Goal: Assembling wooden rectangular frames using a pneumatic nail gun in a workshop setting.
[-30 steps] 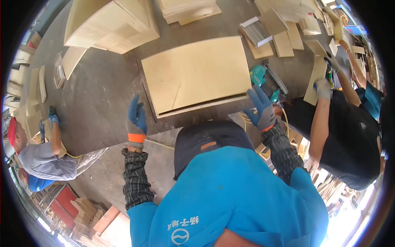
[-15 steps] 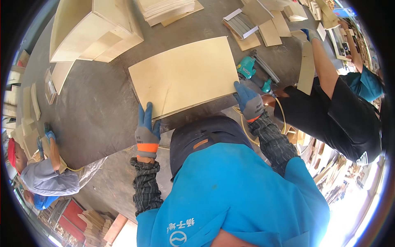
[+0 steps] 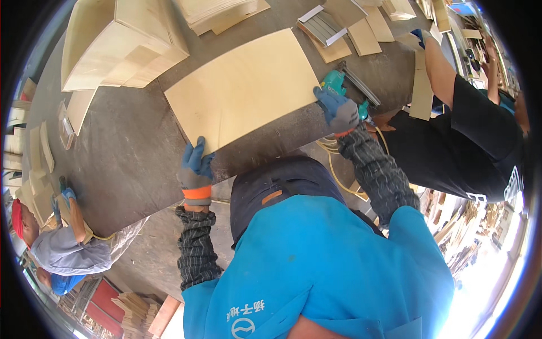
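A pale rectangular plywood panel (image 3: 243, 90) lies at a slant in front of me, low over the dark table. My left hand (image 3: 196, 166), in a blue and grey glove with an orange cuff, grips its near left corner, fingers together on the upper face. At the near right corner, my right hand (image 3: 337, 110) holds the panel's edge in a matching glove. Just beyond that hand lies a teal nail gun (image 3: 334, 82), partly hidden by the glove. Whatever is under the panel cannot be seen.
An open-sided plywood box (image 3: 124, 48) stands at the far left of the dark table (image 3: 130, 164). Stacked boards (image 3: 217, 12) and a bundle of metal strips (image 3: 322, 25) lie at the back. A co-worker in black (image 3: 451, 135) is close on my right; another (image 3: 70, 248) works at left. A yellow hose (image 3: 334, 169) hangs nearby.
The panel has shifted away from me and slightly left, turning so its right end points farther off. Both hands have moved with it. The co-worker on the right has shifted slightly.
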Demonstrator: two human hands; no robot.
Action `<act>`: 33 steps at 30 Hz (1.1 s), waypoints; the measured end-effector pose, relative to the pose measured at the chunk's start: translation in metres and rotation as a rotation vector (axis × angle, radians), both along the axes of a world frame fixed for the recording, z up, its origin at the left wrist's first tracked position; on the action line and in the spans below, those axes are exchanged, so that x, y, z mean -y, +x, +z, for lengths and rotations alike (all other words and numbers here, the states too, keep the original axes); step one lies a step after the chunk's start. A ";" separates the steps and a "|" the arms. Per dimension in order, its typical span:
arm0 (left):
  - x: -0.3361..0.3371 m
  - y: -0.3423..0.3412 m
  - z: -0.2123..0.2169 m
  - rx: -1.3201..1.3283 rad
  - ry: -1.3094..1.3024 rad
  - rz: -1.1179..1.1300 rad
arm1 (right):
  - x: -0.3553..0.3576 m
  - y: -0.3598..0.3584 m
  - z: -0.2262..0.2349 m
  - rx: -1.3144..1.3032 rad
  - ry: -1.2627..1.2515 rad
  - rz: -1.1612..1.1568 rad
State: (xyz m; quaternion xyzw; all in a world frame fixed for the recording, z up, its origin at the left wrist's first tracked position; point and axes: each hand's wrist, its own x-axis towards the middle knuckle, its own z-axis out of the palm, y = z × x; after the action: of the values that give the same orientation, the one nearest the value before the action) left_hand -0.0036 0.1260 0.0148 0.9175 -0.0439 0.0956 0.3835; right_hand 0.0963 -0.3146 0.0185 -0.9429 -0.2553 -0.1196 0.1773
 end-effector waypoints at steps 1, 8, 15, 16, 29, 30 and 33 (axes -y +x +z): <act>0.000 0.004 0.002 -0.055 0.020 0.017 | 0.000 0.006 -0.002 -0.071 0.092 -0.002; 0.009 0.004 0.009 -0.023 0.199 0.087 | 0.009 0.017 -0.001 -0.135 0.100 0.017; 0.012 0.012 0.035 -0.213 0.015 0.056 | 0.011 0.021 -0.006 -0.146 0.098 0.052; 0.014 0.011 0.049 -0.268 0.224 0.089 | 0.010 0.022 -0.007 -0.140 0.093 0.092; 0.155 0.094 0.009 0.152 0.388 -0.244 | 0.016 0.023 -0.007 -0.211 0.123 0.078; 0.155 0.093 0.005 0.173 0.407 -0.224 | 0.024 0.022 -0.008 -0.302 0.222 0.064; 0.155 0.091 0.000 0.212 0.420 -0.187 | 0.059 0.011 -0.014 -0.424 0.378 -0.094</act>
State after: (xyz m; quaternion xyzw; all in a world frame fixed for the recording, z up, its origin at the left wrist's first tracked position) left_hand 0.0871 -0.0292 0.0148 0.9538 -0.1877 0.1443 0.1851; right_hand 0.1076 -0.3736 0.0044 -0.9079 -0.1418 0.0266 0.3936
